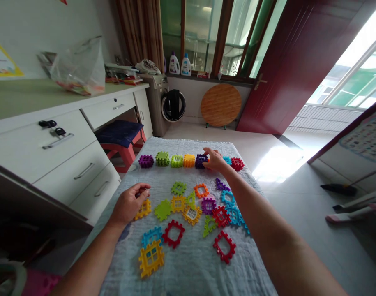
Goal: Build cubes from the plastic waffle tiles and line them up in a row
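Note:
My right hand (215,159) reaches to the far row of stacked plastic building pieces. Its thumb and fingers close on the dark purple building piece (201,161) with a window grid. Left of that stack are a yellow-orange stack (189,160), two green stacks, the nearer one with a white grid (176,161), and a purple stack (146,161). To the right of my hand sits a red stack (237,164), with a light blue one partly hidden. My left hand (131,204) hovers by a yellow piece (144,209), its fingers loosely curled and apart, with nothing visible in them.
Loose pieces lie across the cloth-covered table (188,271), among them a red frame (173,233), another red frame (224,247) and a yellow window piece (151,259). At left are a white desk (64,135) and a stool (121,133). A washing machine (158,107) stands behind.

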`<move>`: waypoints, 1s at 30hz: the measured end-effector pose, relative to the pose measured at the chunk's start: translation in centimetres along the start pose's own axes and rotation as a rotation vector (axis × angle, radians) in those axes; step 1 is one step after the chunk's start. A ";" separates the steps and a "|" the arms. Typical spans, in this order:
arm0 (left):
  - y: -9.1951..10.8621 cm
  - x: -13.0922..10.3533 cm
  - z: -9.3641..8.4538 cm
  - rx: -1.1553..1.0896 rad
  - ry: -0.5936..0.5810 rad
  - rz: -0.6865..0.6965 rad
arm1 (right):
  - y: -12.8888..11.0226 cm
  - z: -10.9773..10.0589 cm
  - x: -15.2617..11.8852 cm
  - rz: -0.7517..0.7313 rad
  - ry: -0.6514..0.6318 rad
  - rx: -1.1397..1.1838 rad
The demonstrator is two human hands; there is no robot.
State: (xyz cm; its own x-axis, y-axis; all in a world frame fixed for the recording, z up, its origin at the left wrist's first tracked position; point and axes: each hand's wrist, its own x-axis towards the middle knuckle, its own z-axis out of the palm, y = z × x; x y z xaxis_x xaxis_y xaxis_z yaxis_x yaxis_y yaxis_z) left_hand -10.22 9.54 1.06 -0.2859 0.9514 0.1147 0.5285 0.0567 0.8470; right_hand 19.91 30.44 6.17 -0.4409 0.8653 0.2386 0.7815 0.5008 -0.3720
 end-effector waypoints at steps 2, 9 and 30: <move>0.1 0.0 0.0 0.000 -0.003 -0.003 | 0.4 0.2 0.5 -0.001 -0.025 -0.013; 0.1 0.1 0.0 -0.005 0.003 -0.013 | 1.2 1.0 1.1 -0.003 -0.100 -0.050; 0.4 -0.1 -0.1 0.005 0.003 -0.030 | 1.8 -1.0 -0.4 -0.021 0.041 0.068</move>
State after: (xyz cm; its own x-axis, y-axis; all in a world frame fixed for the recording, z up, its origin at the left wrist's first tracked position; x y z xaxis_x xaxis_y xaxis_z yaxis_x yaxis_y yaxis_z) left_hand -10.11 9.44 1.41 -0.3041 0.9483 0.0905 0.5237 0.0870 0.8475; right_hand 21.96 30.99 6.26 -0.4375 0.8536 0.2827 0.7401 0.5204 -0.4260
